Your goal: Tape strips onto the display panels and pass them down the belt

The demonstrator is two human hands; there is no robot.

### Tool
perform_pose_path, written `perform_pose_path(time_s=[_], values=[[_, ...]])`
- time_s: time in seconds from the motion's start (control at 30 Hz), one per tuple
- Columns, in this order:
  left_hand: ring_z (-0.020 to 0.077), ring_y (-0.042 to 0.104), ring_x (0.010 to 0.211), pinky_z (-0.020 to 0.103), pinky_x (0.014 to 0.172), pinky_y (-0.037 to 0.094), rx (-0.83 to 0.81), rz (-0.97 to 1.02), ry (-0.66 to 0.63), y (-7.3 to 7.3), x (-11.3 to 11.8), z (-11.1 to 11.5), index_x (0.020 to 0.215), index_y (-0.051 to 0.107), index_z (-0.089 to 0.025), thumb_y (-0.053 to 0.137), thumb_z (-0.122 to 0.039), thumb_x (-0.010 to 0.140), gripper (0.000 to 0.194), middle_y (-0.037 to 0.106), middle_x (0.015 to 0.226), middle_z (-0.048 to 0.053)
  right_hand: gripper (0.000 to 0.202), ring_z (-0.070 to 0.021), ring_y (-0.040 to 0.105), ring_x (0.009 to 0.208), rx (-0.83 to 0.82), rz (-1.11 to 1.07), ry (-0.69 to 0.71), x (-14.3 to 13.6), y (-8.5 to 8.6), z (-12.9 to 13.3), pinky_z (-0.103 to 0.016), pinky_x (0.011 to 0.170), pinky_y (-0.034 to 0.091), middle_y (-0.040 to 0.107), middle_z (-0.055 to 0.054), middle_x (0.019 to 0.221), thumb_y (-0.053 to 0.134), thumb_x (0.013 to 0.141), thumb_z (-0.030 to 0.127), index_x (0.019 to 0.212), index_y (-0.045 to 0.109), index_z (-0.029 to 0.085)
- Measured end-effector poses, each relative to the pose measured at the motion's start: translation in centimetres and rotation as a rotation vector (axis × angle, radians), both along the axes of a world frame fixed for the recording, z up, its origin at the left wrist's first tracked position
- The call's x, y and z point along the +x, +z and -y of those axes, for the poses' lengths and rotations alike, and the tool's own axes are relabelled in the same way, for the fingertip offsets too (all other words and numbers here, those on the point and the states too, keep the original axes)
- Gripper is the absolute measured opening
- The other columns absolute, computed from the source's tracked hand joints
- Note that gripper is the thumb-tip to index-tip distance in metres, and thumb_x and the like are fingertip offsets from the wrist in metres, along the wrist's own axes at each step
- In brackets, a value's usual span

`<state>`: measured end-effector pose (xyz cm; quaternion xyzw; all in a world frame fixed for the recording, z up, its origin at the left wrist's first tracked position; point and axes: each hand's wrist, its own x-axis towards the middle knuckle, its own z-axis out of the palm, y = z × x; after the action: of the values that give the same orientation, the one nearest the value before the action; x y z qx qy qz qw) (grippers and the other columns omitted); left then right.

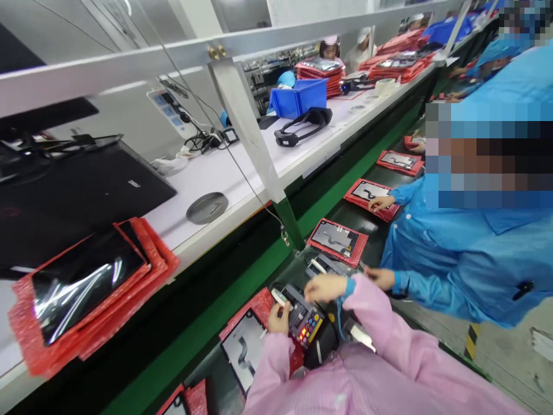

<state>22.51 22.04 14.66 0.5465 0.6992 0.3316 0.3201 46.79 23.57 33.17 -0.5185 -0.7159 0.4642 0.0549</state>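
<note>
My left hand (279,317), in a pink sleeve, has thumb and finger pinched together beside a grey tape dispenser (306,323) with lit red digits and coloured buttons. What they hold is too small to make out. Just above it, a white tape roll (280,297) sits in the dispenser. My right hand (326,287) hovers over the dispenser's far end, its fingers bent and smeared by motion. Left of my left hand, a tablet screen panel (246,349) with a dark flex cable lies back up on red bubble wrap (259,302).
Beyond my right hand stands a second tape dispenser (330,265). Further panels on red wrap (339,239) line the dark belt. A co-worker in blue (466,248) works close on the right. A white shelf (242,173) with a slanted post (246,124) runs along the left.
</note>
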Motion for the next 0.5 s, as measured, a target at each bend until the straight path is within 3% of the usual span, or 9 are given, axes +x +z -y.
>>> perform_pose_path(time_s=[0.1, 0.2, 0.27, 0.37, 0.5], values=[[0.0266, 0.067, 0.074, 0.039, 0.078, 0.055, -0.037, 0.022, -0.009, 0.0, 0.2, 0.4, 0.072, 0.066, -0.022, 0.050, -0.082, 0.065, 0.063, 0.069, 0.071, 0.008, 0.023, -0.0129, 0.060, 0.068, -0.017, -0.001, 0.046, -0.4, -0.1, -2.3, -0.022, 0.074, 0.043, 0.069, 0.000, 0.068, 0.061, 0.088, 0.030, 0.093, 0.079, 0.017], [0.0231, 0.066, 0.076, 0.034, 0.077, 0.053, -0.055, 0.028, 0.008, -0.3, 0.4, -0.2, 0.077, 0.068, -0.020, 0.055, -0.074, 0.071, 0.056, 0.070, 0.074, 0.007, 0.022, -0.0111, 0.052, 0.055, -0.065, -0.022, 0.129, -1.1, -1.5, -2.2, -0.023, 0.068, 0.041, 0.059, 0.002, 0.053, 0.064, 0.086, 0.031, 0.089, 0.078, 0.014], [0.0214, 0.065, 0.075, 0.032, 0.076, 0.053, -0.061, 0.028, 0.026, -0.4, 0.5, -1.0, 0.076, 0.067, -0.019, 0.059, -0.066, 0.077, 0.048, 0.070, 0.073, 0.006, 0.024, -0.0107, 0.052, 0.055, -0.062, -0.046, 0.130, -1.4, -2.4, -1.6, -0.022, 0.066, 0.040, 0.058, 0.002, 0.054, 0.060, 0.088, 0.030, 0.091, 0.077, 0.014], [0.0211, 0.065, 0.076, 0.033, 0.078, 0.052, -0.064, 0.009, 0.072, -0.6, 0.6, -1.9, 0.072, 0.067, -0.018, 0.061, -0.055, 0.082, 0.038, 0.068, 0.072, 0.006, 0.026, -0.0117, 0.057, 0.065, -0.029, -0.073, 0.044, -1.5, -4.0, -0.4, -0.022, 0.068, 0.041, 0.066, 0.000, 0.069, 0.053, 0.092, 0.029, 0.096, 0.073, 0.013], [0.0266, 0.064, 0.096, 0.040, 0.093, 0.048, -0.060, -0.046, 0.146, -1.0, 0.3, -2.1, 0.072, 0.069, -0.018, 0.066, -0.046, 0.084, 0.030, 0.069, 0.084, 0.010, 0.030, -0.0154, 0.062, 0.081, 0.027, -0.048, -0.179, -1.8, -7.4, 1.3, -0.026, 0.079, 0.045, 0.070, -0.005, 0.089, 0.046, 0.096, 0.028, 0.110, 0.067, 0.011]])
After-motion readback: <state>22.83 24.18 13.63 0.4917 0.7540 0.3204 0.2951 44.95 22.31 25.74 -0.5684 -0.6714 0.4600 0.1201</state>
